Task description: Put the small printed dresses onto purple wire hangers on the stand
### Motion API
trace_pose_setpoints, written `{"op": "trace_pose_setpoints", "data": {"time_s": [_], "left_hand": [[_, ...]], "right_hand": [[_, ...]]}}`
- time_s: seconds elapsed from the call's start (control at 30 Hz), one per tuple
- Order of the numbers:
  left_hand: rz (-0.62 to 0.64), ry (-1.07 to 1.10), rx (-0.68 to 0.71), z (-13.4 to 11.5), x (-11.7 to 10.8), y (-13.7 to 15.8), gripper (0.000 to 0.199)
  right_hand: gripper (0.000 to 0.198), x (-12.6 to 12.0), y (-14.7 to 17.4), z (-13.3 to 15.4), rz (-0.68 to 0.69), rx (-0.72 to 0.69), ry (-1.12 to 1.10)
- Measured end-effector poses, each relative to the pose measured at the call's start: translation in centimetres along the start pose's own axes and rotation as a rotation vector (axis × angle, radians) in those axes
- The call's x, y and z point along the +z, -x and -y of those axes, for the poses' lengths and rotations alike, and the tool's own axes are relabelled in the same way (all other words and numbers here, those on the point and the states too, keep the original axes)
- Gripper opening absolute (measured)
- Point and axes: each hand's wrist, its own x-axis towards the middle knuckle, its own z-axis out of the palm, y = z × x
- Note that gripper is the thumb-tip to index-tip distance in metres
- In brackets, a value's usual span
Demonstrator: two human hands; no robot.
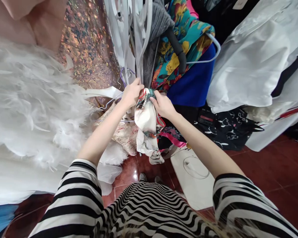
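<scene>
Between my two hands hangs a cream printed garment (146,122) with red trim and dark and teal patches. My left hand (133,93) is closed on its upper left edge, by the red trim. At its upper right edge, my right hand (163,104) pinches the cloth with the thumb on top. The lower end of the garment dangles in folds above the floor. Just left of it are white hangers (104,92) and a purple hanger hook (123,75). A pale reddish patterned cloth (125,135) lies behind and below.
White feathery clothing (39,105) fills the left, beside a sequined fabric (89,43). A floral teal garment (173,62), blue cloth (193,82) and white satin (253,62) hang right. A phone (206,116) rests on black printed fabric. A white board (192,178) lies on red tiles (273,168).
</scene>
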Motion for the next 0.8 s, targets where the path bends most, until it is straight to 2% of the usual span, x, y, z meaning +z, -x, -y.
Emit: {"op": "trace_pose_setpoints", "data": {"time_s": [0.1, 0.23, 0.37, 0.53, 0.6, 0.67, 0.73, 0.8], "left_hand": [[0.044, -0.03, 0.01, 0.1, -0.6, 0.3, 0.023], [0.041, -0.17, 0.062, -0.5, -1.9, 0.6, 0.032], [0.028, -0.222, 0.077, -0.3, -2.1, 0.8, 0.041], [0.044, -0.163, 0.085, 0.8, -1.2, 0.7, 0.036], [0.037, -0.109, 0.072, 0.9, -0.7, 0.5, 0.031], [0.045, -0.065, 0.056, 1.0, -0.4, 0.2, 0.027], [0.058, -0.036, 0.044, 1.0, -0.4, 0.1, 0.026], [0.066, -0.011, 0.035, 1.0, -0.5, 0.2, 0.026]], "right_hand": [[0.017, -0.5, -0.3, -0.3, 0.025, -0.052, -0.019], [0.025, -1.9, -1.6, -2.0, 0.095, -0.07, -0.014], [0.029, -2.7, -2.0, -4.4, 0.114, 0.01, -0.063], [0.032, -3.9, -1.3, -6.9, 0.136, 0.08, -0.083], [0.026, -4.1, -1.0, -6.4, 0.133, 0.089, -0.083], [0.02, -3.7, -0.8, -4.8, 0.111, 0.04, -0.112], [0.025, -2.7, -0.6, -2.4, 0.11, -0.067, -0.126], [0.031, -1.6, -0.5, 0.0, 0.129, -0.127, -0.044]]}}
